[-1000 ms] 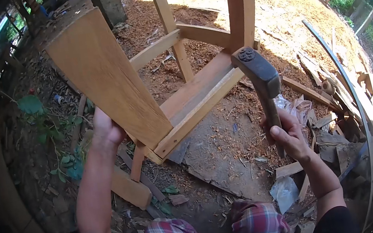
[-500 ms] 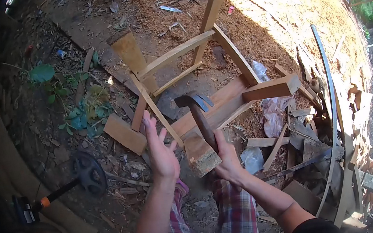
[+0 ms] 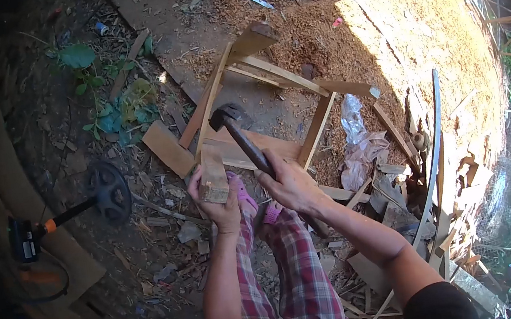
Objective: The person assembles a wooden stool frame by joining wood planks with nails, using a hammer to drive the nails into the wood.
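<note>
On my feed, the left hand (image 3: 217, 211) is closed around the near leg (image 3: 213, 175) of the wooden frame (image 3: 318, 130), which hides its palm; half a second ago that hand was open and off the wood. The frame has turned since, and lies beyond both hands. My right hand (image 3: 288, 184) is clenched on the hammer (image 3: 244, 140), covering the lower handle. The hammer head is up and left of that hand; I can't tell if it touches wood. Right of the right hand is crumpled plastic (image 3: 355, 172), its contents unclear. Pink shoes (image 3: 245, 199) show partly, just beyond the left hand.
</note>
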Motion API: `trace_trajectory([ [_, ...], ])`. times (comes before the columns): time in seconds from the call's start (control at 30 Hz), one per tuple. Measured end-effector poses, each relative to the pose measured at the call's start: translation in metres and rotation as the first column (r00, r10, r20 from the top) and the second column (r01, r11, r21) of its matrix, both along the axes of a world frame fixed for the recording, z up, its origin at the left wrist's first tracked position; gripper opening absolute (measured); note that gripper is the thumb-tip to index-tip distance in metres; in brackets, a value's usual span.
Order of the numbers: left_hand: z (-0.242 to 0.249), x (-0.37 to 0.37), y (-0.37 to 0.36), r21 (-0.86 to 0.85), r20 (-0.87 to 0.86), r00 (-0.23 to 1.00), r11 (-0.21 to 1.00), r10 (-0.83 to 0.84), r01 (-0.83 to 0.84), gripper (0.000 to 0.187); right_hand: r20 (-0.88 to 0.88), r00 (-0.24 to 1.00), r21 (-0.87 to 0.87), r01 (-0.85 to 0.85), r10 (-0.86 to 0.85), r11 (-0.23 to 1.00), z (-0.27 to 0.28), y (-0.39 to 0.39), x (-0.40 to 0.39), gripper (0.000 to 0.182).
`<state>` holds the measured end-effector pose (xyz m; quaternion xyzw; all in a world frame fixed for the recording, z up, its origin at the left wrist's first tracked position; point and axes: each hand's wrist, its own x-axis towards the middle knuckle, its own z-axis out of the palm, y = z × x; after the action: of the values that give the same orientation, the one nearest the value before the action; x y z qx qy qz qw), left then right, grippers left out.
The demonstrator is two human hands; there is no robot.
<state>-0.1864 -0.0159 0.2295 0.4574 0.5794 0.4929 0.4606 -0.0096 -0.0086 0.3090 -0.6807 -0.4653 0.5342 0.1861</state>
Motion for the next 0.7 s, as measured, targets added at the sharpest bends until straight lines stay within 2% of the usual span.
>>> trace_trajectory([
  [0.07, -0.01, -0.003, 0.035, 0.15, -0.367, 0.926, 0.988, 0.089, -0.036, 0.074, 0.106, 0.994, 0.219, -0.059, 0.037, 0.974, -0.01, 0.025, 0.026, 0.028],
  [0.13, -0.006, -0.004, 0.08, 0.164, -0.321, 0.932, 0.979, 0.169, -0.121, 0.069, 0.279, 0.951, 0.183, -0.188, 0.132, 0.965, -0.018, 0.055, 0.05, 0.028],
  [0.2, -0.015, -0.01, 0.123, 0.179, -0.155, 0.978, 0.977, 0.143, -0.115, 0.069, 0.413, 0.879, 0.152, -0.323, 0.237, 0.934, -0.043, 0.08, 0.064, 0.028],
  [0.3, -0.003, -0.013, 0.176, 0.099, -0.084, 0.987, 0.987, 0.134, -0.126, 0.069, 0.438, 0.833, 0.156, -0.44, 0.338, 0.884, -0.079, 0.115, 0.068, 0.028],
  [0.4, -0.022, -0.02, 0.209, 0.125, 0.0, 0.986, 0.978, 0.169, -0.168, 0.067, 0.426, 0.809, 0.129, -0.498, 0.405, 0.857, -0.099, 0.151, 0.059, 0.027],
  [0.47, -0.031, -0.02, 0.214, 0.13, -0.029, 0.986, 0.979, 0.164, -0.159, 0.067, 0.428, 0.796, 0.096, -0.51, 0.427, 0.855, -0.112, 0.173, 0.051, 0.027],
  [0.53, -0.038, -0.017, 0.214, 0.215, -0.102, 0.984, 0.969, 0.144, -0.12, 0.068, 0.43, 0.785, 0.057, -0.517, 0.446, 0.854, -0.117, 0.184, 0.052, 0.027],
  [0.6, -0.045, -0.019, 0.216, 0.2, -0.129, 0.978, 0.97, 0.166, -0.138, 0.07, 0.399, 0.802, 0.268, -0.565, 0.444, 0.781, -0.118, 0.193, 0.052, 0.027],
  [0.7, -0.055, -0.025, 0.215, 0.19, -0.166, 0.965, 0.967, 0.201, -0.169, 0.073, 0.446, 0.754, 0.292, -0.633, 0.483, 0.717, -0.122, 0.201, 0.049, 0.021],
])
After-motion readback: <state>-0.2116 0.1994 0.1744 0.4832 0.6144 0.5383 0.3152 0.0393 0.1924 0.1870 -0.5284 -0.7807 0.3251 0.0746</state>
